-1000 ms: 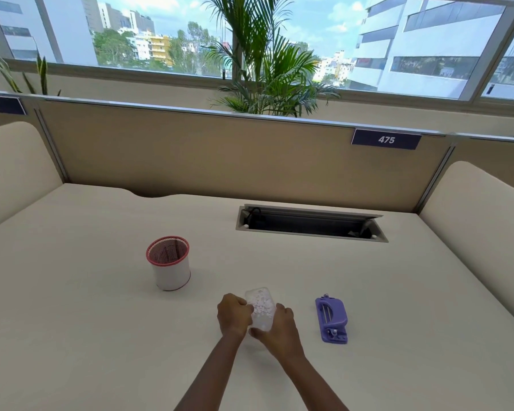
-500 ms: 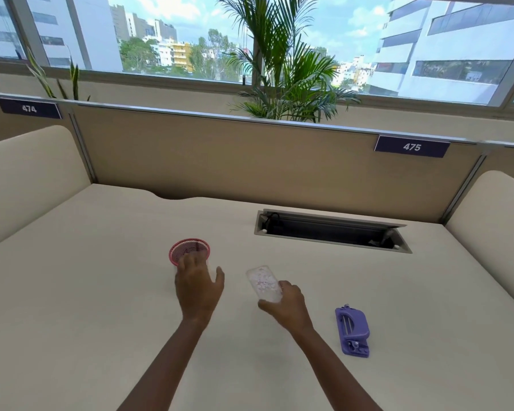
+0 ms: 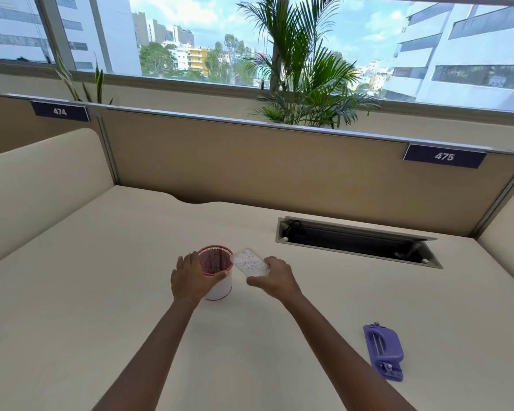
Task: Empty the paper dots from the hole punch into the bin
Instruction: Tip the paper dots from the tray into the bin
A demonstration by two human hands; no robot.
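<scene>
A small white bin (image 3: 220,287) with a red rim stands on the cream desk. My left hand (image 3: 190,277) is wrapped around its near left side, thumb on the rim. My right hand (image 3: 275,278) holds a clear plastic tray (image 3: 251,261) full of white paper dots, tilted, its far end touching the bin's right rim. The purple hole punch (image 3: 384,351) lies upside down on the desk at the lower right, away from both hands.
A recessed cable slot (image 3: 356,241) with an open metal flap sits in the desk (image 3: 101,292) to the back right. Tan partition walls (image 3: 250,167) and padded side panels enclose the desk on three sides.
My left hand has closed onto the bin. My right hand has carried the tray of dots left and forward, up to the bin's rim. The view has shifted left.
</scene>
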